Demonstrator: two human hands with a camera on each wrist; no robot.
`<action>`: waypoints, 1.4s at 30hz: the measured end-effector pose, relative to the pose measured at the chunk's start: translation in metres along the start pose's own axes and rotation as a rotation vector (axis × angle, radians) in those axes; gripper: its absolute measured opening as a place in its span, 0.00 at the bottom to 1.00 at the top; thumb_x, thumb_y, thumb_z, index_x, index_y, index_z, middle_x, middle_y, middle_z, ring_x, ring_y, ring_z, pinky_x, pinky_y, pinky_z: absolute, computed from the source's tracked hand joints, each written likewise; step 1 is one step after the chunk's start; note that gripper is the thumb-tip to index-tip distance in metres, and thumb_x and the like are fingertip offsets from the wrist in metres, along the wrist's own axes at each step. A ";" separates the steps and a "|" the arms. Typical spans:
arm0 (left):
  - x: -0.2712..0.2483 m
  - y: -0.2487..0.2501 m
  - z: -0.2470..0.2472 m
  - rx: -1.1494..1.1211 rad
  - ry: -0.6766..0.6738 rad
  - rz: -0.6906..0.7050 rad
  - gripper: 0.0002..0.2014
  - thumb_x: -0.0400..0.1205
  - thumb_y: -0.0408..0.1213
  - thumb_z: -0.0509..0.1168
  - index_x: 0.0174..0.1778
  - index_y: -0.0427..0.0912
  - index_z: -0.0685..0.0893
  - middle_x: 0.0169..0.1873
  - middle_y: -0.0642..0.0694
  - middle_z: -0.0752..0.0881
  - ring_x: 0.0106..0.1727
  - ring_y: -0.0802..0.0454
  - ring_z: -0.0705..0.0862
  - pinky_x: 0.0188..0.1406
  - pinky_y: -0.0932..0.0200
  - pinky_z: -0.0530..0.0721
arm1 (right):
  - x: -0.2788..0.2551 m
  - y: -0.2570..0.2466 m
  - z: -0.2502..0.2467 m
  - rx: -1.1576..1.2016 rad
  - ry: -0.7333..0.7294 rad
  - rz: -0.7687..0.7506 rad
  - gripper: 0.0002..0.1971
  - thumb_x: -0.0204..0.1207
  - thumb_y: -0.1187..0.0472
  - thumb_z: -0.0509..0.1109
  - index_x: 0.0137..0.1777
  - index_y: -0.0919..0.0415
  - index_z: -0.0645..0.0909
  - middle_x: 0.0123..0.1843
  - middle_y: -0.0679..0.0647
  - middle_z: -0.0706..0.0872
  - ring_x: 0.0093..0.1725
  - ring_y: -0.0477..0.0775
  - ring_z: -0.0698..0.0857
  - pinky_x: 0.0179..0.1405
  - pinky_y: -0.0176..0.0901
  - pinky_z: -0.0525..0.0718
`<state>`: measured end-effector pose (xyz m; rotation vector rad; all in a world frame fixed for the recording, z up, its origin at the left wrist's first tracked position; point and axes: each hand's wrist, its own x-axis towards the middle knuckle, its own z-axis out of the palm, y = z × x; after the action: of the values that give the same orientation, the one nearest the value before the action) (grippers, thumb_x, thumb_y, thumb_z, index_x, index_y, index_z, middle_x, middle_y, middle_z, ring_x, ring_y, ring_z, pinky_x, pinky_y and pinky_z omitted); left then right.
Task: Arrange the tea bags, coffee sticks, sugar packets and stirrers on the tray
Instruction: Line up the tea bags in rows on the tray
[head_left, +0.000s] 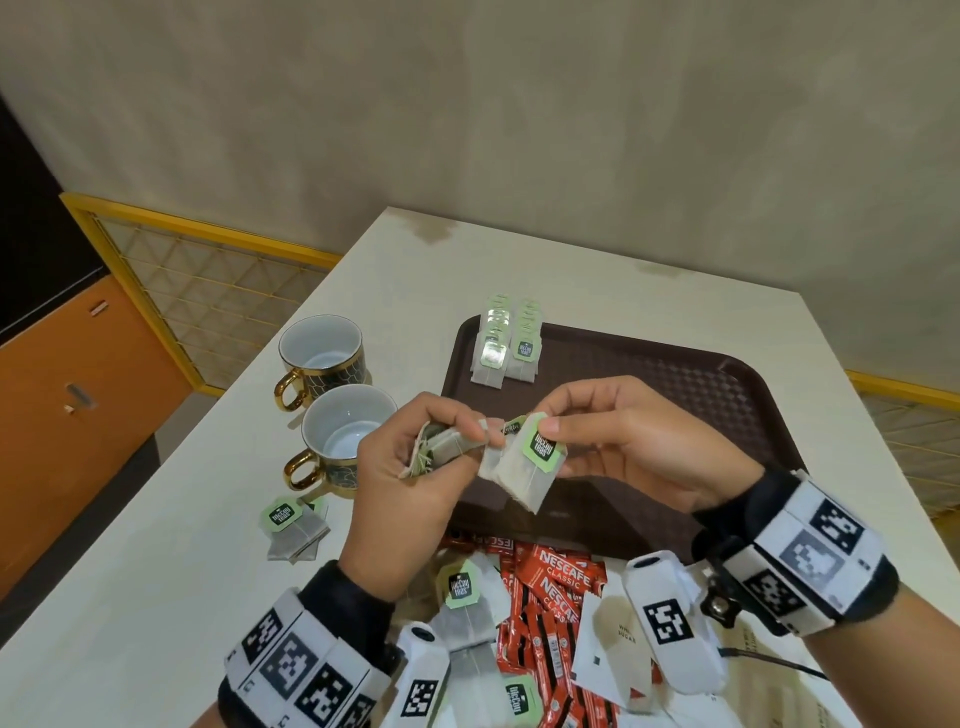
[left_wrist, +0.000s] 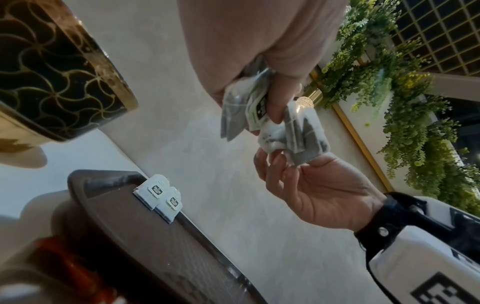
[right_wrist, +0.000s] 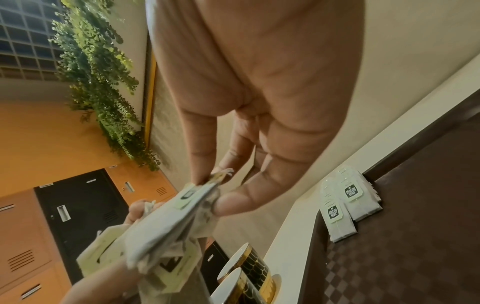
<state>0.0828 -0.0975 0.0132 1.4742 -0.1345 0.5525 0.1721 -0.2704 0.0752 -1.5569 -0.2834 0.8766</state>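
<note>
The tray (head_left: 675, 384) is dark brown with a woven check pattern. The tea bags (head_left: 503, 349) are grey-white with pale green tags. The coffee sticks (head_left: 558, 587) are red with white letters. The cups (head_left: 324, 358) are white inside – black outside, with gold lines and gold handles. The worktop (head_left: 156, 545) is plain white.

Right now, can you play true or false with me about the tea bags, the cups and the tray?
1. Both hands hold tea bags. True: the left hand grips a bunch of tea bags and the right hand pinches one tea bag.
2. The brown tray already has coffee sticks on it. False: only two rows of tea bags lie on it, at its far left corner; the red Nescafe sticks lie on the table in front of the tray.
3. Two cups with gold handles stand left of the tray. True.
4. The cups are full of tea. False: both look empty.
5. Some tea bags lie on the table near the cups. True.
</note>
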 end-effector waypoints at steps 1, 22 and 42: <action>0.000 0.000 -0.001 -0.003 0.008 0.007 0.21 0.74 0.12 0.67 0.40 0.48 0.84 0.39 0.49 0.91 0.51 0.47 0.90 0.53 0.57 0.87 | -0.001 -0.001 -0.001 0.008 0.005 -0.001 0.12 0.71 0.63 0.71 0.52 0.70 0.83 0.46 0.61 0.91 0.43 0.50 0.90 0.38 0.35 0.88; -0.003 -0.003 -0.011 0.302 -0.179 0.408 0.06 0.77 0.27 0.70 0.39 0.43 0.84 0.39 0.50 0.89 0.52 0.52 0.90 0.52 0.56 0.87 | -0.003 -0.008 -0.006 -0.297 -0.048 -0.103 0.05 0.71 0.69 0.75 0.44 0.70 0.85 0.39 0.58 0.91 0.38 0.49 0.88 0.40 0.36 0.86; 0.030 0.005 0.009 0.312 -0.174 -0.401 0.05 0.80 0.45 0.71 0.50 0.53 0.89 0.42 0.53 0.90 0.47 0.56 0.87 0.53 0.50 0.87 | 0.024 -0.040 -0.011 -0.753 0.046 -0.413 0.04 0.70 0.67 0.79 0.44 0.64 0.89 0.37 0.54 0.90 0.35 0.59 0.86 0.38 0.44 0.84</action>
<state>0.1089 -0.0981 0.0314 1.7947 0.1169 0.1208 0.2078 -0.2548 0.1033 -2.0921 -0.9453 0.4122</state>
